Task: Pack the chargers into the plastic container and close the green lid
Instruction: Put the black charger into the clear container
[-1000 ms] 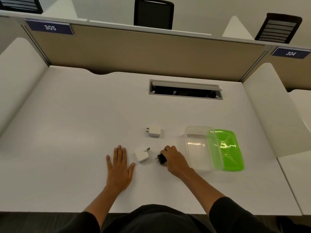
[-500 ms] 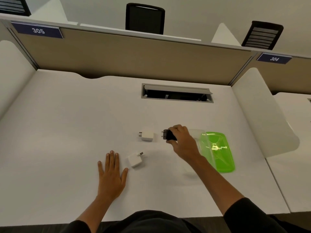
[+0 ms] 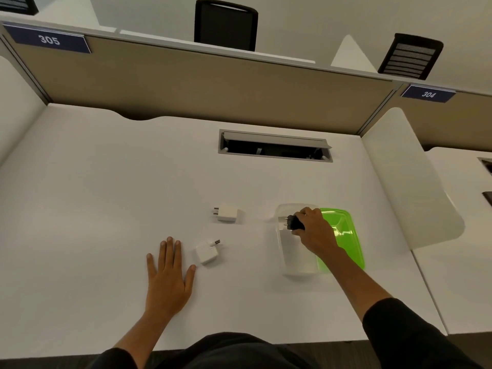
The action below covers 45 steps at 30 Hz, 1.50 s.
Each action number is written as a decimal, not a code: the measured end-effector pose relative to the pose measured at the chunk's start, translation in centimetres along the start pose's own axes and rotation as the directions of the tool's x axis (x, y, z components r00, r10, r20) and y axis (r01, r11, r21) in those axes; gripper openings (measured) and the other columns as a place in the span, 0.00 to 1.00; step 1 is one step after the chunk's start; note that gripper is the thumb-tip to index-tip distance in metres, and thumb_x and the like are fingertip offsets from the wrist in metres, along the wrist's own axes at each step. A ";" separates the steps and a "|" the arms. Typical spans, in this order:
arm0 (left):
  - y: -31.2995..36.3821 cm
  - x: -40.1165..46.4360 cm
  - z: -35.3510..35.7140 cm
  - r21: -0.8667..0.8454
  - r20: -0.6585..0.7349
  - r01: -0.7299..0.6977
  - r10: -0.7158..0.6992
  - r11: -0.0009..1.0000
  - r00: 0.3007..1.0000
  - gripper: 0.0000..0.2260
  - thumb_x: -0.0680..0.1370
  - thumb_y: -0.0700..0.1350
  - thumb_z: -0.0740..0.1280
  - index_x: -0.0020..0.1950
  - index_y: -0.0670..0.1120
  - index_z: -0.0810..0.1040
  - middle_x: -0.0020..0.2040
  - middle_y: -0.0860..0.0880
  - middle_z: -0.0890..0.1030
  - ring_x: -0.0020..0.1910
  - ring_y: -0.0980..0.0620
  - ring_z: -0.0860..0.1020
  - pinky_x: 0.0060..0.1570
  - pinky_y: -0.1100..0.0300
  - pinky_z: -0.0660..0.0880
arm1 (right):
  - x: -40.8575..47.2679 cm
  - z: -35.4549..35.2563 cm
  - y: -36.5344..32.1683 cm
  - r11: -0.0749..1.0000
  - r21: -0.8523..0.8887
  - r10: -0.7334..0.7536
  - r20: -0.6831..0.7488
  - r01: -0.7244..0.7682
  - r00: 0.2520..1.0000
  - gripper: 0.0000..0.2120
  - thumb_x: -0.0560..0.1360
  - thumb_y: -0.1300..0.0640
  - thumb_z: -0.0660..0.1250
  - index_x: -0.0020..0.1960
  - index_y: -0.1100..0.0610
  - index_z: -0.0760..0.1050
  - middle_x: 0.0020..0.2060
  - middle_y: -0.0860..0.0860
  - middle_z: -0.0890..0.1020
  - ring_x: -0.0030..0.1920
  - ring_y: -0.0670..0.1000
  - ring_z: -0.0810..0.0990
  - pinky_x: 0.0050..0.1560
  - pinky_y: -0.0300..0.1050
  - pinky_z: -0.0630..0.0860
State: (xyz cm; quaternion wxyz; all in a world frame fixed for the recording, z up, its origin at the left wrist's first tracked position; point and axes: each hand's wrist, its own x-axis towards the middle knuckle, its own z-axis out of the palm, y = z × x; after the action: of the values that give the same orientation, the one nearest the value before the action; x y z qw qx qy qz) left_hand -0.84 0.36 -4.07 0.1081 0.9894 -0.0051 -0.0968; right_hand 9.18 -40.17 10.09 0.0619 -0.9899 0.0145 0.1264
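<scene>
My right hand [image 3: 315,230] grips a small black charger [image 3: 295,222] over the far end of the clear plastic container [image 3: 295,258], prongs pointing left. The green lid [image 3: 343,235] lies beside the container on its right, partly under its edge and partly hidden by my wrist. Two white chargers rest on the desk: a squarish one [image 3: 227,213] to the left of the container and a larger one with round pins [image 3: 207,253] nearer to me. My left hand [image 3: 169,272] lies flat on the desk, fingers spread, just left of the larger white charger.
A grey cable hatch [image 3: 275,146] is set in the white desk [image 3: 93,209] behind the chargers. A tan partition [image 3: 186,86] closes the back, and a white curved divider [image 3: 410,190] stands on the right. The desk's front edge is close to my body.
My right hand lifted the black charger from the desk near the larger white charger and carried it right, over the container. My left hand stayed flat.
</scene>
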 end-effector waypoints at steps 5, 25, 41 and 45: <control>0.0 0.1 0.2 -0.025 -0.012 -0.002 0.002 1.000 1.000 0.38 0.85 0.63 0.48 0.88 0.44 0.43 0.90 0.44 0.42 0.90 0.43 0.43 0.86 0.32 0.48 | 0.6 1.0 -1.0 0.999 -0.038 -0.020 0.085 0.023 0.996 0.22 0.81 0.53 0.70 0.74 0.56 0.74 0.68 0.51 0.76 0.70 0.56 0.72 0.64 0.54 0.78; 0.1 0.1 0.3 -0.003 -0.008 0.006 -0.006 1.000 1.000 0.38 0.85 0.63 0.48 0.88 0.44 0.43 0.90 0.43 0.41 0.90 0.43 0.43 0.86 0.32 0.48 | 0.8 1.6 -2.2 0.977 0.167 -0.059 -0.385 0.132 0.921 0.12 0.76 0.63 0.71 0.58 0.62 0.85 0.53 0.54 0.86 0.58 0.58 0.83 0.46 0.55 0.83; 0.4 -0.1 -0.4 -0.027 -0.007 0.008 -0.008 1.000 1.000 0.38 0.85 0.63 0.51 0.88 0.44 0.44 0.90 0.43 0.42 0.90 0.43 0.43 0.86 0.32 0.47 | 0.7 4.8 -17.6 0.743 0.037 -0.668 0.103 0.668 0.737 0.35 0.75 0.46 0.76 0.78 0.55 0.70 0.75 0.53 0.73 0.76 0.57 0.71 0.71 0.57 0.74; 0.4 0.0 -0.4 -0.022 -0.005 0.017 -0.017 1.000 1.000 0.38 0.85 0.64 0.51 0.89 0.44 0.44 0.90 0.43 0.42 0.89 0.43 0.43 0.86 0.32 0.47 | 0.4 6.9 -19.4 0.736 -0.124 -0.625 0.253 0.665 0.739 0.39 0.74 0.48 0.77 0.80 0.56 0.65 0.76 0.54 0.70 0.74 0.58 0.70 0.69 0.58 0.74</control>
State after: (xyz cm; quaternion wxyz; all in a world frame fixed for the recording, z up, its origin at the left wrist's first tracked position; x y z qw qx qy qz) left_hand -0.81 0.08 -3.64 0.1181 0.9884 0.0044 -0.0951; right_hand 8.69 -20.04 5.73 0.0000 -0.9164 -0.3502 0.1939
